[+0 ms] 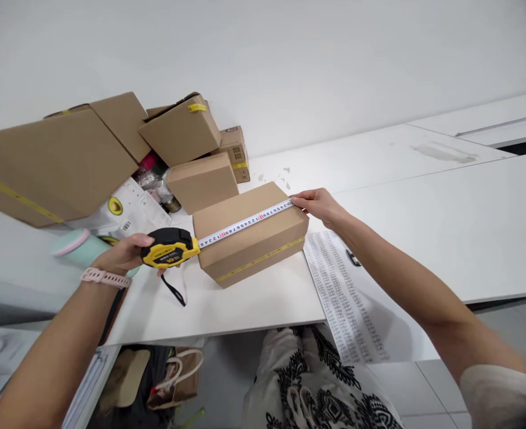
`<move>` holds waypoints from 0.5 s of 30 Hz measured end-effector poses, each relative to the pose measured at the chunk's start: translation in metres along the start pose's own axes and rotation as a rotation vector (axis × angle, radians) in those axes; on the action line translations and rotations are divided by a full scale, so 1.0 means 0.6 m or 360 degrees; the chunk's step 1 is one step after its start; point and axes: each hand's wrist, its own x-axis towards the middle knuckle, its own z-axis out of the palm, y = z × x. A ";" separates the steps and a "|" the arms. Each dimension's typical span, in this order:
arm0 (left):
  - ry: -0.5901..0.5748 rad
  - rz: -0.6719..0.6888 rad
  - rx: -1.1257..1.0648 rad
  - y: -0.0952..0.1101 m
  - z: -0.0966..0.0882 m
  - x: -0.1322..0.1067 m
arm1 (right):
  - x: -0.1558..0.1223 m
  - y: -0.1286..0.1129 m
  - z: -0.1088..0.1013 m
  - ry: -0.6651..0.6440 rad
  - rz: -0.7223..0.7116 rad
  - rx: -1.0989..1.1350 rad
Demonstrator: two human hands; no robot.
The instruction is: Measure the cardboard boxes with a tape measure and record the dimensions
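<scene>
A closed brown cardboard box (245,208) with yellow tape along its front side lies on the white table. My left hand (126,253) is wrapped round a black and yellow tape measure (168,247) at the box's left end, its wrist strap dangling below. The white blade (247,223) runs out lengthwise across the top of the box, numbers facing up. At the right end, my right hand (318,205) pinches the tip of the blade by the box's edge.
Several more cardboard boxes (202,179) stand at the back left against the wall. A mint-green cup (81,247) is beyond my left hand. Printed sheets (343,298) hang over the table's front edge at right. Below the table is a paper bag (184,381).
</scene>
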 end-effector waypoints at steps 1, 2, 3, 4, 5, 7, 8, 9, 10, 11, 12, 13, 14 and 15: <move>0.0018 0.0008 0.0000 0.001 -0.001 0.007 | 0.007 0.005 0.006 0.0031 0.0034 0.0043; 0.0036 0.0016 0.0005 0.002 -0.002 0.011 | 0.013 0.009 0.012 0.0055 0.0056 0.0099; 0.0052 0.0027 0.0004 0.003 -0.002 0.015 | 0.018 0.012 0.017 0.0065 0.0058 0.0165; 0.0066 0.0036 -0.0001 0.004 -0.003 0.017 | 0.022 0.014 0.022 0.0060 0.0047 0.0235; 0.0076 0.0043 -0.0013 0.004 -0.003 0.018 | 0.025 0.016 0.025 0.0041 0.0030 0.0301; 0.0088 0.0055 -0.0054 0.004 -0.003 0.018 | 0.029 0.019 0.031 -0.0027 0.0014 0.0404; 0.0094 0.0061 -0.0074 0.003 -0.003 0.018 | 0.030 0.020 0.033 -0.0058 0.0020 0.0429; 0.0098 0.0064 -0.0087 0.003 -0.005 0.018 | 0.030 0.022 0.034 -0.0078 0.0020 0.0429; 0.0104 0.0061 -0.0088 0.002 -0.007 0.018 | 0.030 0.024 0.034 -0.0078 0.0006 0.0399; 0.0106 0.0051 -0.0082 0.002 -0.010 0.018 | 0.029 0.025 0.035 -0.0071 -0.0019 0.0339; 0.0102 0.0037 -0.0069 0.002 -0.014 0.018 | 0.029 0.027 0.035 -0.0055 -0.0044 0.0261; 0.0095 0.0029 -0.0056 0.003 -0.019 0.018 | 0.027 0.028 0.035 -0.0042 -0.0068 0.0179; 0.0090 0.0029 -0.0048 0.005 -0.024 0.018 | 0.026 0.028 0.034 -0.0038 -0.0090 0.0107; 0.0101 0.0032 -0.0046 0.006 -0.030 0.017 | 0.024 0.028 0.034 -0.0042 -0.0109 0.0048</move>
